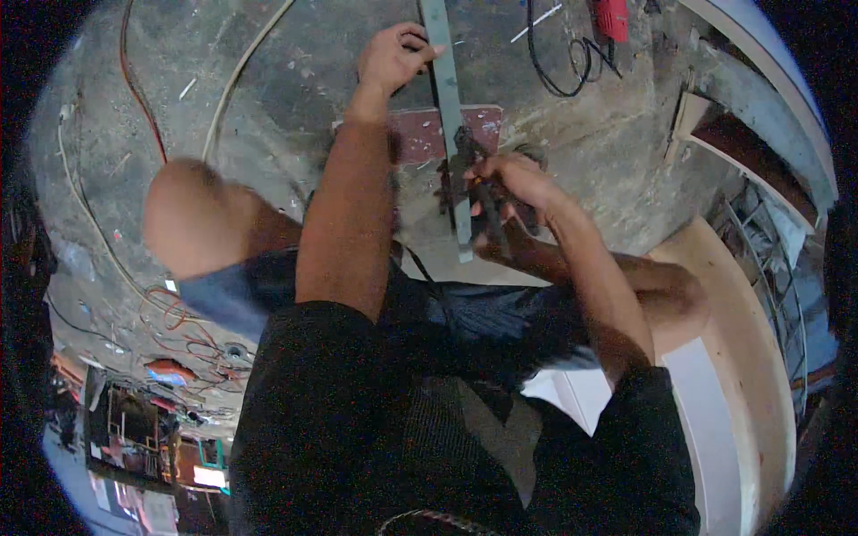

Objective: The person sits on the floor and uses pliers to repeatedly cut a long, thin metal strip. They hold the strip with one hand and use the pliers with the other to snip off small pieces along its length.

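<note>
A long, narrow grey-green metal bar [447, 80] runs from the top edge of the view down to between my legs. My left hand [393, 58] is at its far part, fingers curled and thumb and fingertips against the bar's edge. Closer to me, my right hand [518, 183] is closed around a dark hand tool with long handles [490, 214], whose head lies against the bar. The tool's exact kind is too blurred and dark to make out. A worn reddish-brown board [416, 136] lies crosswise under the bar.
A red power tool [612, 20] with a black cord [572, 89] lies on the concrete floor at the far right. Hoses and cables [234, 76] trail along the left. At right stand a pale wooden panel [715, 277] and a curved-looking brown-and-white piece [751, 147].
</note>
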